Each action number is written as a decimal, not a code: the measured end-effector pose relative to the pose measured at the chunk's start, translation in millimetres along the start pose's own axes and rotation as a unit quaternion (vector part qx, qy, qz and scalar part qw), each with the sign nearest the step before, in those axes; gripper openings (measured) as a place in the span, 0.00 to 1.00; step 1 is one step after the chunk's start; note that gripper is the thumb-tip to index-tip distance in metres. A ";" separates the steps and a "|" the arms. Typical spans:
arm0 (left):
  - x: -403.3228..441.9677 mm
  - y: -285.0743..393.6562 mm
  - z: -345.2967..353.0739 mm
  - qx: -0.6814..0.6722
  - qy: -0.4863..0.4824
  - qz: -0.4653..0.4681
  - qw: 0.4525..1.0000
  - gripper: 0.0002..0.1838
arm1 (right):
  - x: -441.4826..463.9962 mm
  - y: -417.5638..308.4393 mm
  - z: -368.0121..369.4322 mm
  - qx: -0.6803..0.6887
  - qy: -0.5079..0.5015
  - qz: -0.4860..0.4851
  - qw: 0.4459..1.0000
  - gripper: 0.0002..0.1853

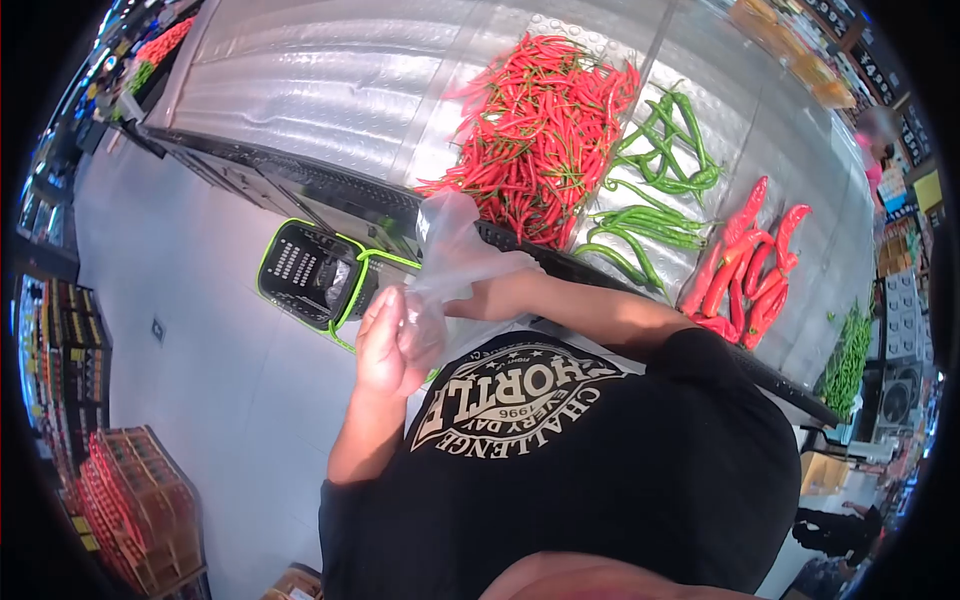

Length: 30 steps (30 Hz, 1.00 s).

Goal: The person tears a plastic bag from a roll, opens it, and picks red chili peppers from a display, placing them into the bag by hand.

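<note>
In front of my chest, my left hand is closed on a thin clear plastic bag, whose upper part spreads out beside the counter edge. My right forearm reaches across from the right, and my right hand is at the bag, partly covered by its film. Its fingers are hidden, so their pose cannot be made out. Just beyond the bag lies a large heap of thin red chillies on the silvery counter. Long green peppers and larger red peppers lie to its right.
A black basket with bright green trim stands on the floor left of the counter, with something in clear wrapping inside. A stacked display stands at lower left. More green peppers lie at the counter's right end. Another person shows at lower right.
</note>
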<state>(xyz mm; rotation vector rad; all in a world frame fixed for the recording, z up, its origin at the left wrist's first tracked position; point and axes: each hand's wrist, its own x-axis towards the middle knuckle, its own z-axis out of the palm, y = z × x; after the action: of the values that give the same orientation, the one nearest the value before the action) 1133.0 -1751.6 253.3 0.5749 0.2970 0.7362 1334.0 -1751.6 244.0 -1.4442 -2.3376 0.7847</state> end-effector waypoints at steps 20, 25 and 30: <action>110.5 23.5 19.4 -0.072 -0.057 0.083 0.992 0.17 | -72.6 82.0 -107.0 0.018 0.296 0.021 0.955 0.24; 163.9 15.7 9.9 -0.060 0.010 0.094 0.994 0.16 | -65.6 153.6 -145.3 -0.020 0.411 0.032 0.911 0.15; 183.7 7.6 -3.7 -0.040 0.091 0.085 0.991 0.13 | -41.5 226.8 -172.2 -0.122 0.422 0.089 0.894 0.16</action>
<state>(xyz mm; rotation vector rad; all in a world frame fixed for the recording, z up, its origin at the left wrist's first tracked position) 1257.4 -1616.6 244.4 0.4608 0.3879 0.9643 1605.8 -1657.3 253.7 -1.6603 -1.6650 -0.1383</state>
